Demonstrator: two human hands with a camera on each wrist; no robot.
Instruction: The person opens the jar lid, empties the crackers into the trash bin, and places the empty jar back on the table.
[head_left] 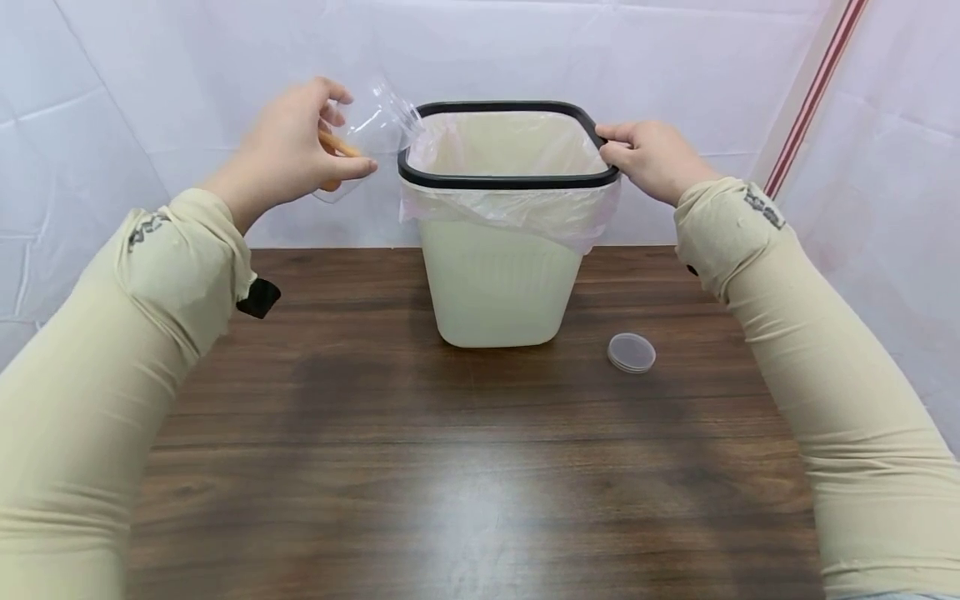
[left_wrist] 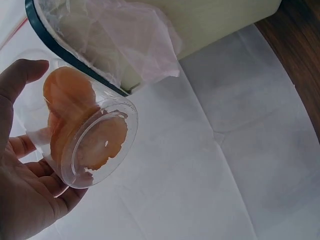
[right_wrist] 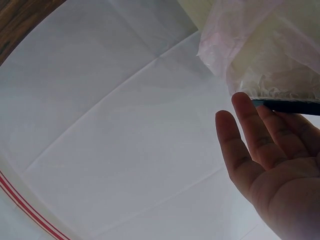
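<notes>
- Clear plastic cup, tilted, at the upper left of the head view, with orange pieces inside; the left hand has hold of it, thumb on one side and bent fingers on the other.
- Its upper right end overlaps the left corner of the bin's black rim; contact is hard to tell.
- At upper right, the right hand pinches that rim, away from the cup, its thumb and forefinger nearly together.
- Left wrist view: the cup's round end and the orange pieces show plainly, while the head view gives only an orange sliver.
- Right wrist view: several fingers lie fairly straight by the rim and pale liner.
- Head view only: a round translucent disc on the table, right of centre near the bin.
</notes>
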